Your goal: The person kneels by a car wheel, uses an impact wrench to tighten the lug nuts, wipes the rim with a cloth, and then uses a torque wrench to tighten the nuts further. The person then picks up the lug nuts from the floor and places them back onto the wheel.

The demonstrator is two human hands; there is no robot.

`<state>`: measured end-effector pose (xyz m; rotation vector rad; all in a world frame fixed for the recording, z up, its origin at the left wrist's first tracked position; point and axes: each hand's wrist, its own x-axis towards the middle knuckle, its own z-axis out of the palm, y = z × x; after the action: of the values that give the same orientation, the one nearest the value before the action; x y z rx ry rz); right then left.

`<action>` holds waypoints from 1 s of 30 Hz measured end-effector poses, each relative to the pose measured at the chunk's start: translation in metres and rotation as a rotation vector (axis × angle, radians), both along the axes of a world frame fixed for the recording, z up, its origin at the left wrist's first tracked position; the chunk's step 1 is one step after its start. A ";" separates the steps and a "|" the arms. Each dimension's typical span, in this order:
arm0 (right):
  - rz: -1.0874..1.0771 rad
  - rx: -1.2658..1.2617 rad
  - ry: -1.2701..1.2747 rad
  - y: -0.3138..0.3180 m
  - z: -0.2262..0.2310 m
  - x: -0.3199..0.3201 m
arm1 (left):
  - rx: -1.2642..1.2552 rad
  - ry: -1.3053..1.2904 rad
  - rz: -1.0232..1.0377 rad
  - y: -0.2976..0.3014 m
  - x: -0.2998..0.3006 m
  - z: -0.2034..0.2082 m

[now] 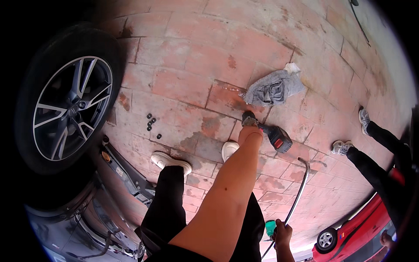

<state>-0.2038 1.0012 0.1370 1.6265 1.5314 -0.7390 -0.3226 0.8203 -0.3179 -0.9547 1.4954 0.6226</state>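
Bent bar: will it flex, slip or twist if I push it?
The bar looks stiff, being metal-like and holding its shape beyond the right hand. Its smooth, shiny finish may make it somewhat slippery. The bent end turns off to one side, so the bar could twist if pushed there.

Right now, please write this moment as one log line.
left hand: at power tool, grip unclear; right hand: holds metal bar; nearby: grey cloth, small black pieces, car wheel

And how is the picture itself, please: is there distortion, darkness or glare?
Head view: the paving bends toward the edge and the corners are black; the tyre merges into darkness; the bar shows bright highlights.
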 end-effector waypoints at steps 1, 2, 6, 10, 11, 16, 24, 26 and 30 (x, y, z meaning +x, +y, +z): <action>-0.022 0.019 0.014 -0.006 0.002 0.002 | -0.031 0.048 -0.001 0.007 -0.012 0.033; -0.006 0.003 0.012 -0.008 0.006 0.001 | -0.096 0.096 0.037 -0.001 -0.021 0.064; 0.141 -0.038 -0.010 -0.011 0.015 -0.007 | 0.059 0.131 -0.025 -0.012 -0.013 0.064; 0.200 -0.035 -0.015 -0.021 0.016 -0.014 | 0.190 0.062 -0.018 -0.028 -0.065 0.125; 0.239 -0.051 -0.015 -0.017 0.015 -0.017 | 0.224 0.069 -0.064 -0.038 -0.065 0.128; 0.313 -0.119 0.049 -0.014 0.021 -0.033 | 0.273 0.216 0.731 -0.101 -0.052 0.245; 0.747 -0.569 -0.030 -0.093 0.061 -0.104 | 0.443 0.660 1.187 -0.288 0.032 0.430; 0.913 -0.684 -0.007 -0.125 0.074 -0.117 | 0.332 0.830 1.075 -0.325 0.045 0.461; 0.977 -0.790 -0.047 -0.220 0.124 -0.138 | 0.189 1.012 1.146 -0.403 0.054 0.523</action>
<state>-0.3419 0.7811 0.2612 0.2368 1.4789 -0.5968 -0.2687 0.4177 0.2051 -1.4041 1.5322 2.2866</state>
